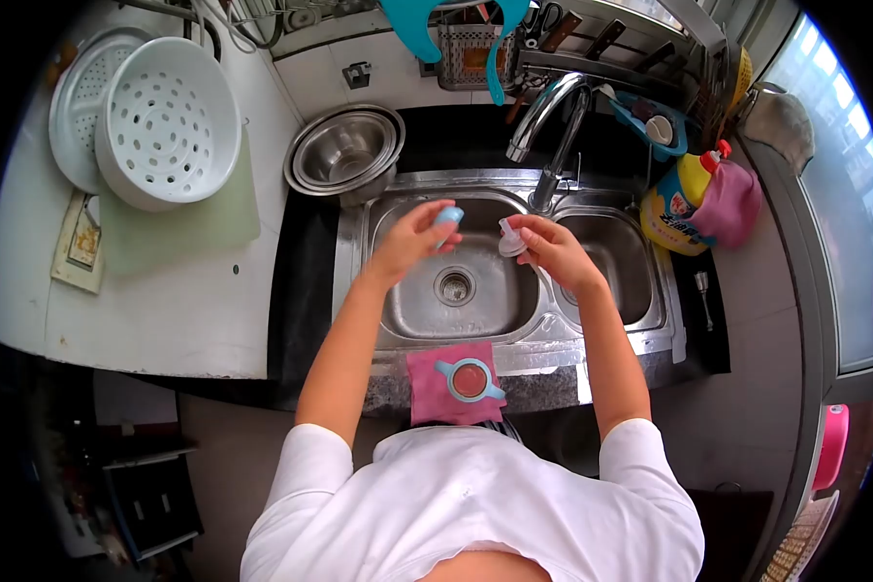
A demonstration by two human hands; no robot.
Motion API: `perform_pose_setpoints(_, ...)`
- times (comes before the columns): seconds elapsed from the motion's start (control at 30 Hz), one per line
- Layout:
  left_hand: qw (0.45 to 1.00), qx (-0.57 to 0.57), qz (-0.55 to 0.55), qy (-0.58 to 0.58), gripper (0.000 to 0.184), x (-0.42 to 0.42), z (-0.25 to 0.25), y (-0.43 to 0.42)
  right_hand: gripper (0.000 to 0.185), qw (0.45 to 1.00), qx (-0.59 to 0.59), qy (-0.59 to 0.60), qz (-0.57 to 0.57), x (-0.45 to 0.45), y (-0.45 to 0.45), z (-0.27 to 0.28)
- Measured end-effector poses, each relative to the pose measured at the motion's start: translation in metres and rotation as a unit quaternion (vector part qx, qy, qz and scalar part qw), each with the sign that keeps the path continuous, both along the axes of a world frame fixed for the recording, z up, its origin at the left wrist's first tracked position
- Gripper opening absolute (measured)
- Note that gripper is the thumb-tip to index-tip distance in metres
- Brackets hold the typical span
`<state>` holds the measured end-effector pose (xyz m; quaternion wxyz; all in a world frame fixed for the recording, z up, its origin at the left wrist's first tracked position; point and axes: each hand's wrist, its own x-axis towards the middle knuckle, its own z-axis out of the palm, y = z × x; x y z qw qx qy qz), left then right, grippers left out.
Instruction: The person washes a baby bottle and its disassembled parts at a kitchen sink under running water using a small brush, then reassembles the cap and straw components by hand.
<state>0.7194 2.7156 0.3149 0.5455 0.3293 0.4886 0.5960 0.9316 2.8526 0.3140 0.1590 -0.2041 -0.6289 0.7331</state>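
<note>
Over the left part of the large sink basin (500,291), my left hand (412,247) is closed on a small light-blue cap (448,215). My right hand (556,254) pinches a clear, soft-looking bottle nipple (510,239) above the basin's right side. The two hands are apart, with the drain (454,286) visible below and between them. At the counter's front edge, a two-handled light-blue cup (469,380) stands without a lid on a folded pink cloth (425,393). Its inside looks reddish; I cannot tell whether that is liquid.
A chrome faucet (553,116) rises behind the basins. Nested steel bowls (388,175) stand to the left, near a white colander (170,121). On the right are a yellow detergent bottle (671,209), a pink cloth (730,204) and a small metal utensil (704,299).
</note>
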Motion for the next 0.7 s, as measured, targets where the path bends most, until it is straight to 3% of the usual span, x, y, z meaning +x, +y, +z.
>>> perform_pose_setpoints(0.03,1.0,-0.001,0.001,0.0,0.048,0.001,-0.004,-0.003,0.031,0.999,-0.032,0.019,-0.003,-0.001,-0.001,0.002)
perform_pose_setpoints(0.07,0.982,0.074,-0.017,-0.175,0.046,0.002,-0.014,-0.006,0.031,0.999,-0.041,0.026,-0.008,-0.002,-0.001,0.001)
perform_pose_setpoints(0.1,0.927,0.148,-0.035,-0.343,0.044,0.001,-0.028,-0.007,0.031,0.999,-0.041,0.028,-0.006,-0.004,0.0,0.0)
perform_pose_setpoints(0.13,0.995,-0.039,-0.038,0.082,0.048,-0.005,-0.08,0.002,0.031,0.999,-0.031,0.025,-0.002,-0.007,0.0,-0.002)
perform_pose_setpoints(0.17,0.995,-0.039,-0.036,0.084,0.048,-0.001,-0.093,-0.003,0.031,1.0,-0.02,0.022,0.001,-0.009,0.0,-0.002)
perform_pose_setpoints(0.2,0.927,-0.069,-0.021,0.367,0.053,0.013,-0.102,-0.011,0.031,1.0,-0.018,0.017,0.005,-0.005,-0.001,-0.001)
perform_pose_setpoints(0.23,0.773,-0.091,-0.006,0.628,0.057,0.012,-0.105,-0.009,0.032,1.0,-0.005,0.011,0.005,-0.008,-0.002,0.0)
perform_pose_setpoints(0.27,0.77,-0.086,-0.006,0.632,0.057,0.007,-0.095,0.001,0.033,1.0,0.006,0.002,0.001,-0.009,-0.001,0.0)
perform_pose_setpoints(0.33,0.879,-0.011,0.054,0.473,0.066,0.016,-0.079,-0.004,0.034,0.998,-0.049,0.04,-0.02,-0.007,-0.01,-0.007)
perform_pose_setpoints(0.47,0.891,-0.014,0.042,0.452,0.066,0.022,-0.061,-0.013,0.035,0.984,-0.075,0.138,-0.081,-0.013,-0.01,0.009)
perform_pose_setpoints(0.6,0.921,-0.001,0.014,0.39,0.072,0.039,-0.054,-0.013,0.026,0.93,-0.118,0.324,-0.127,-0.029,-0.023,0.037)
perform_pose_setpoints(0.7,0.95,0.035,-0.001,0.31,0.08,0.051,-0.046,-0.011,0.027,0.936,-0.044,0.323,-0.136,-0.042,-0.035,0.038)
